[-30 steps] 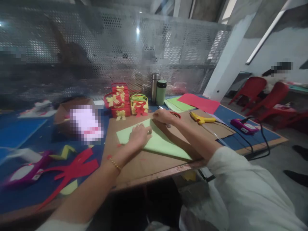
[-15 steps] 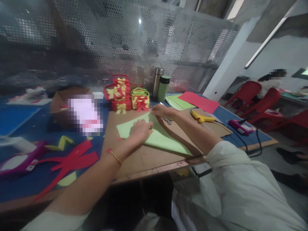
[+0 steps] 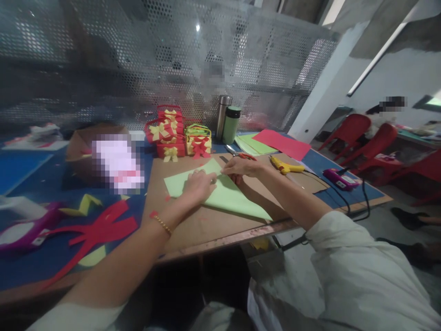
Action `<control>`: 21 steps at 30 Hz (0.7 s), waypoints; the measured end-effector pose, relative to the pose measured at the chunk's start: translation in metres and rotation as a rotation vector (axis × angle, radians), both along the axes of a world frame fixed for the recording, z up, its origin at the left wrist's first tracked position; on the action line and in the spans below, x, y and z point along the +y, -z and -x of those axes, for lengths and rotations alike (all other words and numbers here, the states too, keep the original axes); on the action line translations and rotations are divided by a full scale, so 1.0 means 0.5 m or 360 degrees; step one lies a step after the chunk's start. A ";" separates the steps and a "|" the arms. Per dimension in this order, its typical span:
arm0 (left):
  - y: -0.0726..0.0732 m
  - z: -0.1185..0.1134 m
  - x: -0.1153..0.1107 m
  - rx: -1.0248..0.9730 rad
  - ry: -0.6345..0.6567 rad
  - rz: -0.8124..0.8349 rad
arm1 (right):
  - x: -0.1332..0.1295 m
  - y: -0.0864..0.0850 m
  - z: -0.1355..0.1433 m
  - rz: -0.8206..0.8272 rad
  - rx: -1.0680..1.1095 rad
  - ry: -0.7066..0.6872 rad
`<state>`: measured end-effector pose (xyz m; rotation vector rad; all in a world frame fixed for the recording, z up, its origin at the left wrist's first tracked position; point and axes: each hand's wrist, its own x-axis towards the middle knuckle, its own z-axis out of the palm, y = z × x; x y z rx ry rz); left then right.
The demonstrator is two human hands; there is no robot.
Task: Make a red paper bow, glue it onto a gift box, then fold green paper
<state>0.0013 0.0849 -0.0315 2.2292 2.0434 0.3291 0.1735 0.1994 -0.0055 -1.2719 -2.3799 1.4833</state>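
Observation:
A folded sheet of light green paper (image 3: 234, 200) lies on the brown cardboard (image 3: 193, 227) in front of me. My left hand (image 3: 200, 186) presses on the sheet with curled fingers, holding it against the board. At the sheet's right-hand folded edge, my right hand (image 3: 241, 168) has its thumb and fingers closed together on the paper. Just beyond that hand lies a pair of scissors (image 3: 245, 156) with orange-red handles, partly hidden by it. A grey metal blade or ruler end (image 3: 223, 159) shows beside the right fingers.
Small red and yellow paper baskets (image 3: 170, 138) with bows stand at the back, near two flasks (image 3: 231, 125). A yellow glue gun (image 3: 285, 166) lies right, its cord trailing off the table. Red paper strips (image 3: 103, 226) and a brown box (image 3: 79, 151) are left.
My right hand has slid from near the sheet's top corner down and right along its edge, uncovering the scissors' handles. My left hand stays on the paper.

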 end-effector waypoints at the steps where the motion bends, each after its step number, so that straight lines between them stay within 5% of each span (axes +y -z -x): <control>1: 0.000 0.000 0.000 -0.0002 -0.0003 0.0003 | -0.001 0.002 0.000 -0.0014 0.0008 0.0015; 10: -0.012 0.011 -0.004 -0.0065 0.0048 -0.0007 | -0.016 0.016 -0.005 -0.0226 0.0279 0.0123; 14: -0.061 0.055 -0.011 -0.0308 -0.0222 -0.0547 | -0.003 0.005 -0.027 -0.0418 0.0646 0.0242; 18: -0.093 0.108 0.007 -0.0859 -0.0555 -0.1258 | 0.018 -0.007 -0.068 -0.0649 0.1127 0.0514; 21: -0.078 0.121 0.034 -0.1673 -0.0492 -0.1100 | 0.028 -0.009 -0.093 -0.0882 0.1541 0.0728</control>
